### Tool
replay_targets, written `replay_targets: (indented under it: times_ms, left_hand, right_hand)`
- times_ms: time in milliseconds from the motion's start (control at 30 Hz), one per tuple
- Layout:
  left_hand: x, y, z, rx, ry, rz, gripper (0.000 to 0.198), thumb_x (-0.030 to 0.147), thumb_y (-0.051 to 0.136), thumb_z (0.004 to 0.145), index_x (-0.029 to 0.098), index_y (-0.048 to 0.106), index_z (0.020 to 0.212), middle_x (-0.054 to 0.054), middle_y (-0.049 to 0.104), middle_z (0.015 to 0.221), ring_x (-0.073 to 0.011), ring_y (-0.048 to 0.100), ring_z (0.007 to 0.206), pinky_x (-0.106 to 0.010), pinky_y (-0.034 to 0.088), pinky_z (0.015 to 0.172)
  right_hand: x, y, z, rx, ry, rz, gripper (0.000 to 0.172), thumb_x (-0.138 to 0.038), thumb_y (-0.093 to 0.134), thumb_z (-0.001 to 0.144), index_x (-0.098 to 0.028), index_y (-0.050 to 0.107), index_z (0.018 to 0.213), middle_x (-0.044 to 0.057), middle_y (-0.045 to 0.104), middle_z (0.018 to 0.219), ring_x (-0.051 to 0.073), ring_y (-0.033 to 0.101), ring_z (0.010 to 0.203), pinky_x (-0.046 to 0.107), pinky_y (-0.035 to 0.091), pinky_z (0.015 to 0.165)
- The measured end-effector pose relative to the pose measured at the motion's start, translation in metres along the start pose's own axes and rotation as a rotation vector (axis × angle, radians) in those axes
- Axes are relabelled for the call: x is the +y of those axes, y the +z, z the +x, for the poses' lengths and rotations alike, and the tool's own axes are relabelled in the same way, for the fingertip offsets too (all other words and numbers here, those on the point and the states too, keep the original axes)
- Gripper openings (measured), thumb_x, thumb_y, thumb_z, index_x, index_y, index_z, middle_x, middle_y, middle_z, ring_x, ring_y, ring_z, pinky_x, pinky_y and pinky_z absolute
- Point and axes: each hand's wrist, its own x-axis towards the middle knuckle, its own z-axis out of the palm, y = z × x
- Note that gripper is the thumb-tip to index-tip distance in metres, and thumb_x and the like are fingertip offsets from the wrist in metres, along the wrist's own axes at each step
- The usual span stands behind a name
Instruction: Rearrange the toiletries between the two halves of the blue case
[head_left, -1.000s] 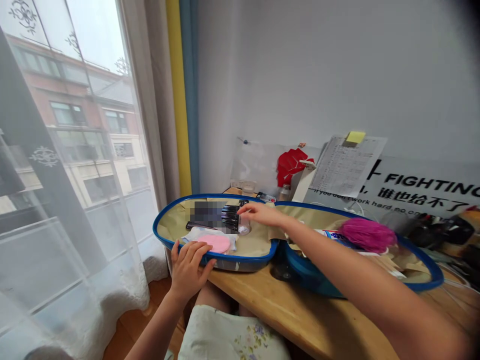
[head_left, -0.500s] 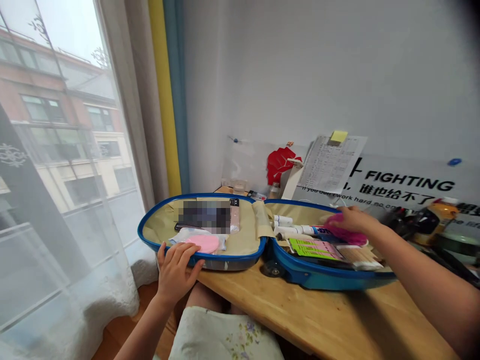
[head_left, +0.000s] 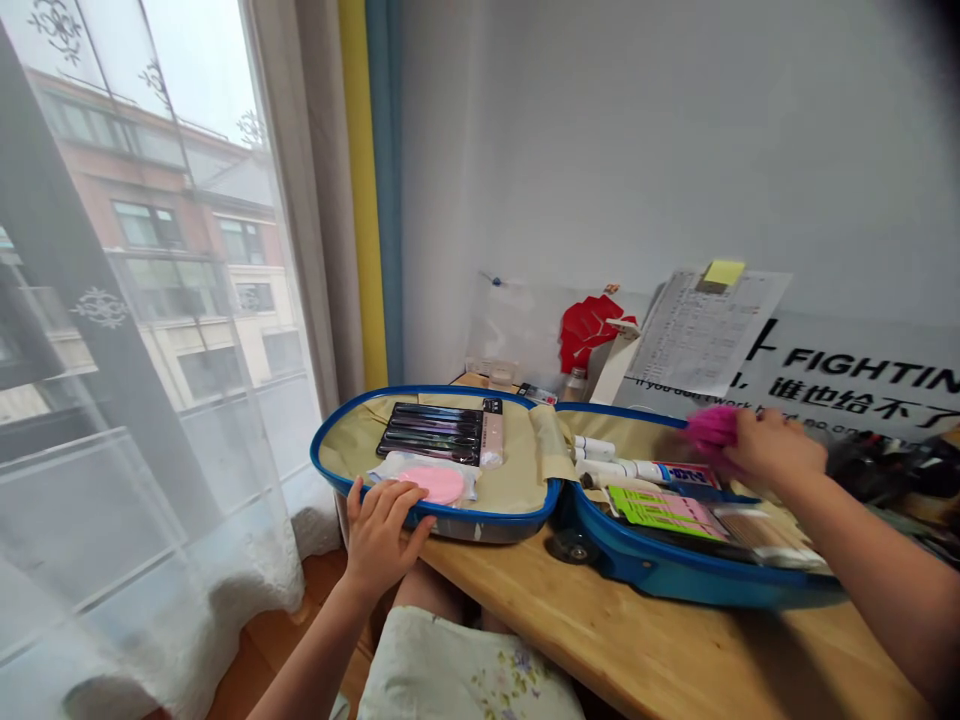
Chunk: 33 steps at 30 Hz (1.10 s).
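A blue suitcase [head_left: 517,520] lies open on a wooden desk. My left hand [head_left: 386,525] rests on the near rim of its left half, fingers spread, beside a pink round item [head_left: 435,485] in clear wrapping. Behind that lies a pack of dark pens or sticks [head_left: 431,430]. Above the right half, my right hand [head_left: 776,450] is closed on a bright pink bundle [head_left: 712,432], slightly blurred. Below it in that half are white tubes [head_left: 596,447], a blue and red box [head_left: 686,476], a green and pink packet [head_left: 660,510] and a pack of thin sticks [head_left: 765,530].
The wooden desk [head_left: 622,635] extends toward me. Against the wall are a clipped paper sheet [head_left: 705,330], a red fist cutout [head_left: 592,330] and a small bottle [head_left: 575,384]. Dark objects crowd the far right. Curtains [head_left: 384,200] hang at left.
My right hand has lifted the pink bundle up from the right half of the suitcase. The view has turned left, shifting everything rightward. My left hand stays on the rim.
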Motion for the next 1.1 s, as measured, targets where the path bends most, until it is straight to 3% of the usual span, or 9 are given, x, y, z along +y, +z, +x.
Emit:
replay_targets:
  times_ms: [133, 233, 467, 633, 767, 867, 967, 1100]
  left_hand:
    - [-0.001, 0.001, -0.001, -0.005, -0.017, -0.004, 0.020, 0.035, 0.050, 0.090, 0.024, 0.066, 0.097, -0.003, 0.071, 0.099, -0.0204, 0.060, 0.097, -0.043, 0.015, 0.113]
    - [-0.001, 0.002, -0.002, -0.009, -0.021, -0.010, 0.020, 0.035, 0.050, 0.090, 0.024, 0.066, 0.097, -0.002, 0.071, 0.099, -0.0204, 0.059, 0.098, -0.043, 0.015, 0.113]
    - [-0.001, 0.001, 0.000, 0.021, 0.004, -0.020, 0.022, 0.036, 0.051, 0.090, 0.024, 0.066, 0.101, -0.002, 0.071, 0.100, -0.0200, 0.059, 0.099, -0.042, 0.015, 0.113]
    - [0.000, 0.001, 0.000, 0.029, 0.005, -0.029, 0.021, 0.035, 0.049, 0.091, 0.025, 0.065, 0.100, -0.001, 0.071, 0.099, -0.0196, 0.059, 0.099, -0.040, 0.014, 0.113]
    - [0.000, 0.003, -0.002, 0.021, -0.011, -0.046, 0.022, 0.036, 0.049, 0.091, 0.025, 0.065, 0.101, -0.001, 0.071, 0.100, -0.0196, 0.059, 0.099, -0.041, 0.014, 0.113]
    - [-0.001, 0.004, -0.003, 0.023, -0.027, -0.060, 0.022, 0.037, 0.051, 0.090, 0.026, 0.066, 0.102, 0.000, 0.071, 0.100, -0.0194, 0.059, 0.100, -0.041, 0.014, 0.113]
    - [-0.002, 0.005, -0.005, 0.029, -0.027, -0.050, 0.023, 0.036, 0.051, 0.089, 0.027, 0.066, 0.103, -0.001, 0.071, 0.101, -0.0193, 0.059, 0.100, -0.041, 0.014, 0.114]
    - [-0.003, 0.005, -0.006, 0.017, -0.005, -0.012, 0.024, 0.034, 0.051, 0.089, 0.026, 0.065, 0.107, -0.002, 0.070, 0.104, -0.0200, 0.059, 0.103, -0.043, 0.014, 0.114]
  right_hand:
    - [-0.051, -0.037, 0.000, 0.117, -0.155, 0.330, 0.057, -0.030, 0.057, 0.080, -0.005, 0.046, 0.130, 0.032, 0.050, 0.123, 0.034, 0.053, 0.110, 0.042, 0.041, 0.081]
    - [-0.116, -0.051, -0.009, 0.070, -0.345, 0.509, 0.058, -0.027, 0.060, 0.077, -0.007, 0.047, 0.129, 0.020, 0.060, 0.116, 0.022, 0.060, 0.097, 0.031, 0.045, 0.080]
    - [-0.284, -0.042, -0.071, -0.102, -0.807, 0.722, 0.047, -0.026, 0.064, 0.070, -0.018, 0.058, 0.115, 0.005, 0.067, 0.107, 0.015, 0.061, 0.092, 0.026, 0.046, 0.082]
    - [-0.367, -0.038, -0.107, -0.108, -0.949, 0.753, 0.039, -0.030, 0.066, 0.069, -0.020, 0.061, 0.107, 0.006, 0.065, 0.107, 0.021, 0.056, 0.100, 0.035, 0.041, 0.092]
    - [-0.407, -0.032, -0.119, -0.160, -0.991, 0.772, 0.043, -0.037, 0.066, 0.074, -0.019, 0.058, 0.112, 0.008, 0.062, 0.111, 0.021, 0.055, 0.101, 0.036, 0.040, 0.092]
    - [-0.421, -0.022, -0.128, -0.268, -1.050, 0.755, 0.049, -0.038, 0.074, 0.067, -0.018, 0.059, 0.109, 0.008, 0.061, 0.110, 0.019, 0.057, 0.099, 0.032, 0.043, 0.088]
    - [-0.422, -0.015, -0.136, -0.417, -1.145, 0.720, 0.046, -0.037, 0.081, 0.058, -0.018, 0.065, 0.097, 0.005, 0.065, 0.101, 0.019, 0.059, 0.094, 0.030, 0.046, 0.083]
    - [-0.408, -0.020, -0.130, -0.590, -1.259, 0.744, 0.028, -0.037, 0.072, 0.071, -0.023, 0.070, 0.096, -0.001, 0.070, 0.105, 0.017, 0.062, 0.098, 0.026, 0.047, 0.087]
